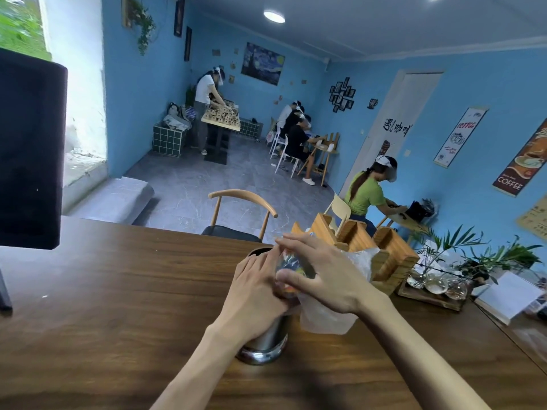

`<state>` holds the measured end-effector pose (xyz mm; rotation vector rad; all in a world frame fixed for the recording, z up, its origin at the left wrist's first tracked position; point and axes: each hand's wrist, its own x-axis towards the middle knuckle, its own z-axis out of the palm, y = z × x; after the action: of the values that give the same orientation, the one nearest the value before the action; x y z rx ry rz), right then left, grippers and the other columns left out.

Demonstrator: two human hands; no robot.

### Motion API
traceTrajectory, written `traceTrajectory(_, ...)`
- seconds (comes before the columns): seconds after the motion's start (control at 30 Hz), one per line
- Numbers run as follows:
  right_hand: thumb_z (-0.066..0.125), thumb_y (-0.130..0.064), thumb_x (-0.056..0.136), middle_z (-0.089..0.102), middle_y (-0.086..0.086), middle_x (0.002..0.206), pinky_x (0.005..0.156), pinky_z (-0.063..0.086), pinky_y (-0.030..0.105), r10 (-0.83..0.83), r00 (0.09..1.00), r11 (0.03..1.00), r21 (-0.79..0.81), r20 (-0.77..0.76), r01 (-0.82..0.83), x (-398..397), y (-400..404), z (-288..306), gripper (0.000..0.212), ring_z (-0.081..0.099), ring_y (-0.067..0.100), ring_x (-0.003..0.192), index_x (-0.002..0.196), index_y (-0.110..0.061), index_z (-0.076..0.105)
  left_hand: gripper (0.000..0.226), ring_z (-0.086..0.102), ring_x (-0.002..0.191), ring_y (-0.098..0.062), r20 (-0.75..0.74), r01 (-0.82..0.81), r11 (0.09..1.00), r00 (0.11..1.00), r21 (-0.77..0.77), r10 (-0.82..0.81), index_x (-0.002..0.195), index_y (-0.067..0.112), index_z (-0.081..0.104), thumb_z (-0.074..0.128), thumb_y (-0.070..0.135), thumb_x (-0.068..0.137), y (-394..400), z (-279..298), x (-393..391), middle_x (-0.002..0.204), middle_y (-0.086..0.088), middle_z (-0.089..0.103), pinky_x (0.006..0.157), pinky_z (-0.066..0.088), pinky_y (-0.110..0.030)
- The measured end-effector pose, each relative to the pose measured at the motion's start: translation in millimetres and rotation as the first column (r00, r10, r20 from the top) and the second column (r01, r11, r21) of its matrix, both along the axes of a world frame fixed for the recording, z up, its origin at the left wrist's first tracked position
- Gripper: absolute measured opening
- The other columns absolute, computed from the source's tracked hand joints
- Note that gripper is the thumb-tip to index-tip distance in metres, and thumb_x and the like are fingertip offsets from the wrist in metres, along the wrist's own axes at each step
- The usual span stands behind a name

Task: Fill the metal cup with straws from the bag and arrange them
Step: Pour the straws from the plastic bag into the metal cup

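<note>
The metal cup point(265, 343) stands upright on the wooden table point(118, 291), near the table's middle and directly below both hands; its polished cylindrical wall and rounded base rim show beneath the left wrist, and a dark arc of its mouth shows beyond the left fingers. The left hand point(257, 294) lies over the cup's mouth with fingers nearly straight, pressing on a bundle of straws point(288, 266), coloured and blurred, that sits between the two hands above the cup. The right hand point(328, 276) spreads wide over the clear plastic bag point(322, 318), thumb curled under the bundle; whether it truly pinches the straws or only the film cannot be told. The bag is thin, crinkled and translucent, sagging to the table just right of the cup and touching its side. Behind the bag, further from the cup, stands a slotted wooden holder point(381, 247) of pale, grained timber, with small potted plants point(473, 255) beyond it to the right. Risk assessment: the cup is tall, narrow and smooth, so sideways pressure from the left hand could tip or slide it on the table; slack film could catch straw ends and drag them out, or straws could spill past the rim while the bundle is only partly seated.
</note>
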<state>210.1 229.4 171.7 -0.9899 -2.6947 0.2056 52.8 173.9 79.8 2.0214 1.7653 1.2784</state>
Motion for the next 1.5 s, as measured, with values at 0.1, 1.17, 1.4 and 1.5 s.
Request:
traceTrajectory(0.1,0.040,-0.076,0.092,0.051,-0.022,0.144,0.112,0.039,0.037,-0.007,0.994,1.000,0.026,-0.113,0.010,3,1,2,0.064,0.045,-0.001,0.132,0.147,-0.043,0.047,0.101,0.038,0.137,-0.004,0.062,-0.001,1.000,0.998,-0.031,0.003,0.158,0.033,0.019,0.072,0.052,0.075,1,1,0,0.146,0.018,0.046,0.118,0.020,-0.024)
traceTrajectory(1.17,0.012,-0.079,0.093,0.019,-0.005,0.168,0.123,0.021,0.047,-0.289,0.957,0.957,-0.036,-0.034,0.288,2,18,-29,0.072,0.018,0.020,0.155,0.159,-0.050,0.008,0.070,0.022,0.149,0.000,0.057,0.034,0.998,0.998,0.051,-0.037,0.161,0.036,0.011,0.034,0.063,0.100,-1,16,5,0.165,0.020,0.018,0.122,0.025,-0.030)
traceTrajectory(1.4,0.035,-0.058,0.104,0.044,-0.015,0.154,0.117,0.032,0.029,-0.141,0.958,0.960,-0.272,-0.251,0.070,-2,15,-31,0.056,0.041,0.000,0.139,0.157,-0.041,0.031,0.071,0.028,0.146,0.004,0.301,0.093,0.994,0.948,0.050,-0.103,0.157,0.047,0.015,0.053,0.054,0.098,-3,17,2,0.160,0.026,0.020,0.118,0.035,-0.032)
traceTrajectory(1.5,0.037,-0.060,0.101,0.044,-0.026,0.150,0.109,0.036,0.015,-0.189,0.890,0.925,-0.378,-0.416,0.019,5,14,-26,0.061,0.039,-0.022,0.129,0.158,-0.045,0.023,0.079,0.022,0.145,0.008,0.473,0.034,0.999,0.881,-0.022,-0.019,0.158,0.045,0.015,0.052,0.064,0.091,-5,23,0,0.158,0.026,0.022,0.116,0.025,-0.026)
